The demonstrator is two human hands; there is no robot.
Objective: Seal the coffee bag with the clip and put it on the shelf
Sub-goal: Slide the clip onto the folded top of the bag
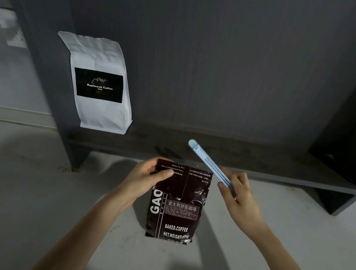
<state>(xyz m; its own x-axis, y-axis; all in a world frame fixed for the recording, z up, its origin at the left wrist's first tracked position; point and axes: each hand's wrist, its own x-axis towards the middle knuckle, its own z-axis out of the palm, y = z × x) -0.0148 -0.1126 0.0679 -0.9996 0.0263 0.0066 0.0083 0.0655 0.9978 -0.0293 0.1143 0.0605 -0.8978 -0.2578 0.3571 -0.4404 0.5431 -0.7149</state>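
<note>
- Left hand: grips the folded top of the dark coffee bag, upright before the shelf.
- Right hand: clasps the pale blue clip, just beside the bag's top.

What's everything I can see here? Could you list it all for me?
coffee bag: one, dark brown with white lettering, standing on the floor in front of the shelf, top folded over and held by the left hand
clip: one, light blue, long and thin, held in the right hand, not yet on the bag
white bag: one, white with a black label, upright at the left end of the shelf
shelf: one, dark grey, low
floor: light grey
wall socket: one, white, far left, cable plugged in
left hand: grip on the bag's top
right hand: grip on the clip
</note>
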